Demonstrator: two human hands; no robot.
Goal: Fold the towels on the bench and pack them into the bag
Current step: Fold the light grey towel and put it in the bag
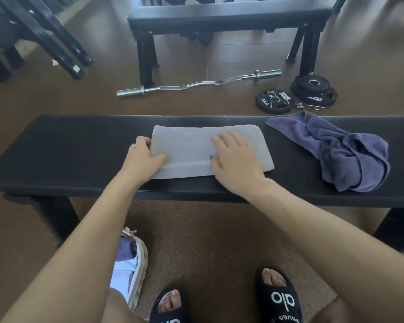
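Note:
A light grey towel (189, 145) lies folded into a flat rectangle in the middle of the black bench (68, 150). My left hand (145, 157) grips the towel's left edge, thumb on top and fingers curled round the edge. My right hand (233, 157) presses flat on the towel's right half with fingers spread. A purple towel (345, 150) lies crumpled at the bench's right end, apart from both hands. The woven bag (135, 264) stands on the floor under my left forearm, with purple and pale cloth inside it.
Beyond the bench a curl bar (196, 85), weight plates (313, 87) and spring collars (273, 96) lie on the floor. A second black bench (229, 17) stands farther back. My feet in black slides (278, 297) are on a cork mat below.

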